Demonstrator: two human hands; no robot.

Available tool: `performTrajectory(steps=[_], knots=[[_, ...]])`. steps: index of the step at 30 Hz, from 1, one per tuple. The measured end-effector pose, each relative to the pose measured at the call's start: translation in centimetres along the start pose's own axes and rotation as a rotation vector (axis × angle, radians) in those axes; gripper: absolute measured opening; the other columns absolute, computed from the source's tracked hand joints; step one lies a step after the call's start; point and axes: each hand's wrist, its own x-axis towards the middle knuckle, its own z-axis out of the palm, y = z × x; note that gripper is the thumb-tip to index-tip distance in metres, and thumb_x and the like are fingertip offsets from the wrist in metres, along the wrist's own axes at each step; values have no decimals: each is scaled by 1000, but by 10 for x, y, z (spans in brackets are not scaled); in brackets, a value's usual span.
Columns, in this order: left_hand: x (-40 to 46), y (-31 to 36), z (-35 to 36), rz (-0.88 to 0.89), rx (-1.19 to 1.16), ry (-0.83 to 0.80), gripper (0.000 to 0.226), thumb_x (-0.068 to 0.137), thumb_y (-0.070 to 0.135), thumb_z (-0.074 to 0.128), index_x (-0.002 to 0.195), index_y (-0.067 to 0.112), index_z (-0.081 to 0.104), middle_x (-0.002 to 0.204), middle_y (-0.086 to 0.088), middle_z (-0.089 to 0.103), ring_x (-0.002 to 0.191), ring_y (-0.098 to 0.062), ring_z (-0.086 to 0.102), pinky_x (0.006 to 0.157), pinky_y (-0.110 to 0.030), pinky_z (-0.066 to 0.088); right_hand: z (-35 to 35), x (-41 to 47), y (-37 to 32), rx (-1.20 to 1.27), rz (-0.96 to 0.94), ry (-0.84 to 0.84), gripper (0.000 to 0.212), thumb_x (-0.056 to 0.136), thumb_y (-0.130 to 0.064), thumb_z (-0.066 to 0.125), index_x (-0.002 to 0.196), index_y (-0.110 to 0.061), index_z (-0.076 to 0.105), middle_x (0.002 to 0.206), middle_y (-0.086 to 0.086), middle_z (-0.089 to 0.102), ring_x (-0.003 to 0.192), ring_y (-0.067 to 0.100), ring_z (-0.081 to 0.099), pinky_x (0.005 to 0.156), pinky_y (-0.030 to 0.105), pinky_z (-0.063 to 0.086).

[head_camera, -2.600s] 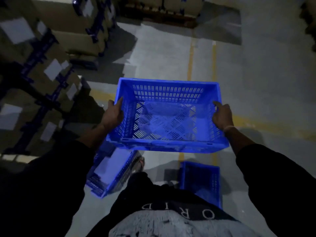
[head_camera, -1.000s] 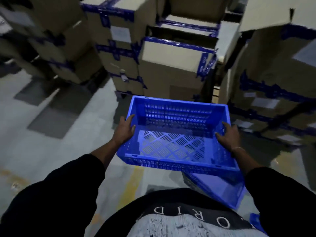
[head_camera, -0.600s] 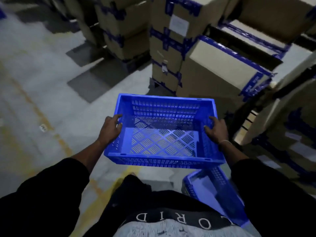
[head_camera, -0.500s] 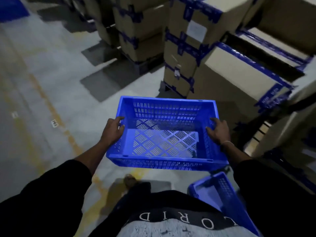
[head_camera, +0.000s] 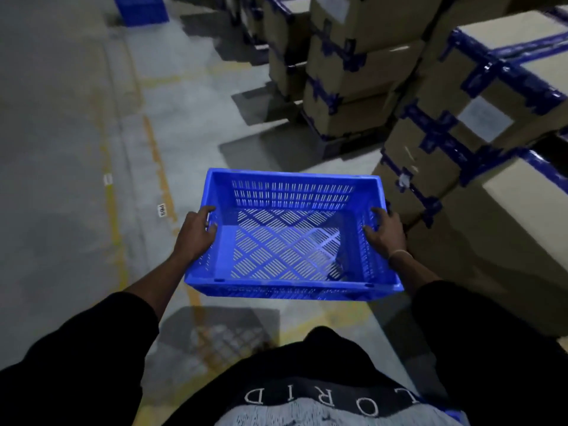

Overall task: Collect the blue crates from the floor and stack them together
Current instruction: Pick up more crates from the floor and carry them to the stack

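- Turning left since a moment ago, I've lost sight of the second crate by my feet, and a blue stack point(head_camera: 141, 9) shows far up the floor.
- My left hand point(head_camera: 194, 233) and right hand point(head_camera: 384, 233) each grasp a side wall of the crate point(head_camera: 289, 241), held level at my waist so I can carry it evenly.
- Taped cardboard boxes point(head_camera: 461, 118) crowd my right; the yellow-lined floor point(head_camera: 61, 149) ahead looks open.
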Motion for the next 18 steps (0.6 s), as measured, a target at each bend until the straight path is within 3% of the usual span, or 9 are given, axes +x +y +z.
performTrajectory(steps=[5, 11, 18], knots=[[46, -33, -30, -66, -5, 67, 48, 94, 26, 59, 140, 30, 45, 98, -5, 48, 83, -25, 56, 73, -34, 45, 23, 71, -74, -7, -88, -19, 60, 85, -29, 70, 141, -20, 48, 133, 24, 43, 106, 42, 58, 91, 41, 48], [126, -57, -47, -149, -21, 142, 49, 95, 25, 58, 142, 29, 43, 104, -7, 49, 89, -26, 59, 76, -38, 50, 55, 187, -149, 28, -192, -75, 60, 86, -27, 70, 141, -18, 48, 118, 19, 44, 93, 40, 60, 87, 39, 49], [235, -68, -72, -226, -20, 217, 51, 94, 25, 58, 142, 29, 43, 101, -7, 50, 88, -28, 59, 74, -38, 50, 73, 331, -236, 61, -318, -110, 61, 82, -26, 72, 139, -21, 51, 124, 22, 45, 97, 40, 60, 87, 40, 50]])
